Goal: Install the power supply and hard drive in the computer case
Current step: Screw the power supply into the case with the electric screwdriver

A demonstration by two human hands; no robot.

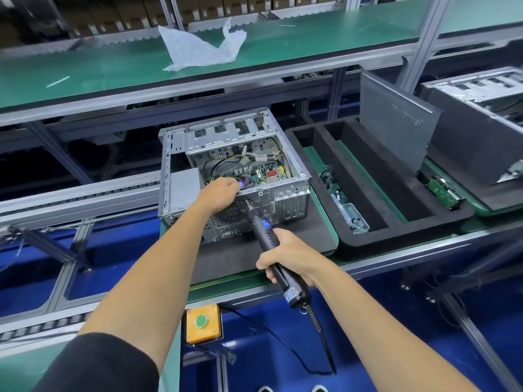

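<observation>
My right hand [285,257] is wrapped tight round the electric screwdriver [276,251], its bit aimed toward eleven o'clock at the rear panel of the computer case [235,176]. My left hand [222,190] reaches over the case's near rim, fingers curled on something I can't make out. The hard drive [445,193] waits at three o'clock in the foam tray [376,239]. Rigid, fragile, I'd guess: take it by the edges.

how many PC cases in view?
2. One open computer case sits on the black mat before the person, screwdriver tip at its rear; a second case lies at the far right, partly cut off. More may be hidden.
</observation>
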